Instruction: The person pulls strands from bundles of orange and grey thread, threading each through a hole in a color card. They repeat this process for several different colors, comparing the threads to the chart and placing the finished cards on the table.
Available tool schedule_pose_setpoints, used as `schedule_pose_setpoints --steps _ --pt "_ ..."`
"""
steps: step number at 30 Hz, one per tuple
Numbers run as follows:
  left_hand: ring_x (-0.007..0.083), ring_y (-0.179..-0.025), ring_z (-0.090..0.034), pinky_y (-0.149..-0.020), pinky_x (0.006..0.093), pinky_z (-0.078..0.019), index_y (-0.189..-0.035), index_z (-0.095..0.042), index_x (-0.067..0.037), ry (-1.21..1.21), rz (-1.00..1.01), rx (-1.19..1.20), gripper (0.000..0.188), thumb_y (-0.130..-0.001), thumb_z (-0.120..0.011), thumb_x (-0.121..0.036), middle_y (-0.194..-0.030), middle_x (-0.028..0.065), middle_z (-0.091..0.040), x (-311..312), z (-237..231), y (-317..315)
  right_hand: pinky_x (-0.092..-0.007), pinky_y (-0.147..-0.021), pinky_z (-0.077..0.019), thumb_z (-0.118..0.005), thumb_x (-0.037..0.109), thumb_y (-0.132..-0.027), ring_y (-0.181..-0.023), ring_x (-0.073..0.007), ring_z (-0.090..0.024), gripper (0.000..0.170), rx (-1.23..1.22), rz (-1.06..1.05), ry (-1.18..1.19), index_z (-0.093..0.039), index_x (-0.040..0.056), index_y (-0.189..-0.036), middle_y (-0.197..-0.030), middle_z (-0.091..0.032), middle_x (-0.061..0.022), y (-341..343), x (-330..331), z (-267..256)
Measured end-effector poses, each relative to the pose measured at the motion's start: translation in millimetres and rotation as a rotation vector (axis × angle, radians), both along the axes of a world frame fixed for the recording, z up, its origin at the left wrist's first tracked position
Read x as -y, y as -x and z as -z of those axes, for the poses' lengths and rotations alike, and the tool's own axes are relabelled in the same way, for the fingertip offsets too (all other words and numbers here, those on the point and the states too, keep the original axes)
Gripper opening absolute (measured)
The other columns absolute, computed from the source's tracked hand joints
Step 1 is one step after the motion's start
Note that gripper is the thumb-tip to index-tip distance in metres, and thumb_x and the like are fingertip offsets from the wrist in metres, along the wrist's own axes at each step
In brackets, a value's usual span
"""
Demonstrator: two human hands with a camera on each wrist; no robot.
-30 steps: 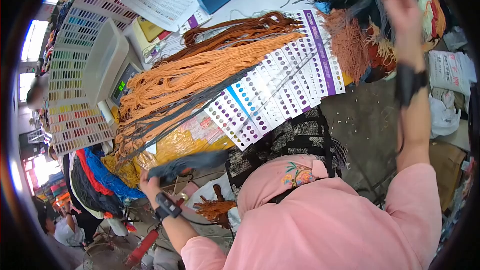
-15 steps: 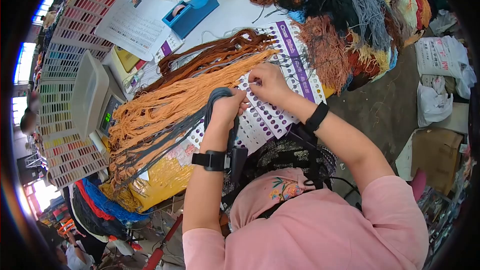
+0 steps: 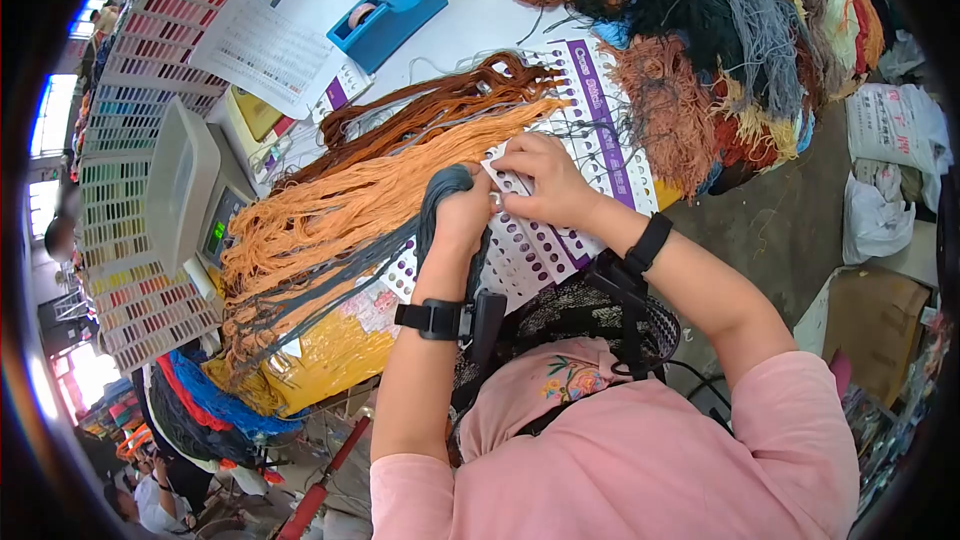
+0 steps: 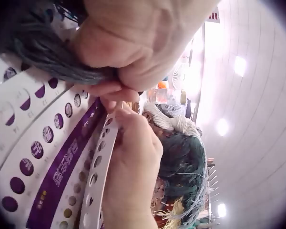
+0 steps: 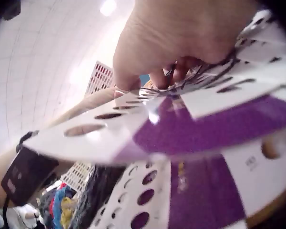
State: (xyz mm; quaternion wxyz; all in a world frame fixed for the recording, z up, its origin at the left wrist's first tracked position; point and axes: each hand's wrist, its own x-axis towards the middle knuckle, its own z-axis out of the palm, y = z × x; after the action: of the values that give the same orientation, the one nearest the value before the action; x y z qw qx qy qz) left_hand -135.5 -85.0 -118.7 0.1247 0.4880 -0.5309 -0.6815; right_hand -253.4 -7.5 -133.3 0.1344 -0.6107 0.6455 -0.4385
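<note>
Both hands meet over a fan of white punched thread cards [image 3: 508, 285] with purple bands. My left hand [image 3: 463, 218] grips a skein of dark grey yarn [image 3: 440, 190], its loose strands trailing left across the orange yarn. My right hand [image 3: 548, 182] pinches the edge of one punched card [image 4: 96, 168] between thumb and fingers, close beside the left fingertips. In the right wrist view, dark strands run through the holes near the right hand [image 5: 181, 36]. Part of the left fingertips is hidden behind the skein.
Orange yarn [image 3: 350, 185] and brown yarn [image 3: 410, 120] lie along the table behind the hands. Around them stand a scale [image 3: 182, 180], a blue tape dispenser [image 3: 400, 22] and a colour chart [image 3: 150, 70]. Heaped yarn [image 3: 750, 30] fills the far right.
My right hand has come down from the upper right to the cards. My left hand brought the grey skein up from the lower left to meet it. Since half a second ago, little has shifted.
</note>
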Motion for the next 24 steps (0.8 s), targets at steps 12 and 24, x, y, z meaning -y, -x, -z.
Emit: schedule_pose_setpoints --steps 12,24 --pt "0.0040 -0.038 -0.038 -0.037 0.0165 -0.0297 -0.095 -0.050 -0.004 -0.334 0.155 -0.156 0.019 -0.077 -0.052 -0.008 -0.053 -0.0025 -0.046 5 -24 -11 -0.0333 -0.057 -0.0426 -0.052 0.001 -0.064 -0.063 -0.0255 -0.052 0.017 0.303 0.065 -0.058 -0.059 0.0044 -0.079 -0.066 -0.053 -0.0082 2 11 -2" --pt "0.0017 -0.040 -0.035 -0.033 0.0126 -0.0256 -0.081 -0.047 -0.003 -0.264 -0.818 -0.465 0.018 -0.086 -0.045 -0.020 -0.063 0.0005 -0.050 112 -67 -294 -0.0410 -0.078 -0.0315 -0.061 0.022 -0.059 -0.097 -0.0267 -0.040 0.042 -0.254 0.077 -0.499 -0.051 0.0101 -0.098 -0.097 -0.042 -0.0107 -17 12 -29"
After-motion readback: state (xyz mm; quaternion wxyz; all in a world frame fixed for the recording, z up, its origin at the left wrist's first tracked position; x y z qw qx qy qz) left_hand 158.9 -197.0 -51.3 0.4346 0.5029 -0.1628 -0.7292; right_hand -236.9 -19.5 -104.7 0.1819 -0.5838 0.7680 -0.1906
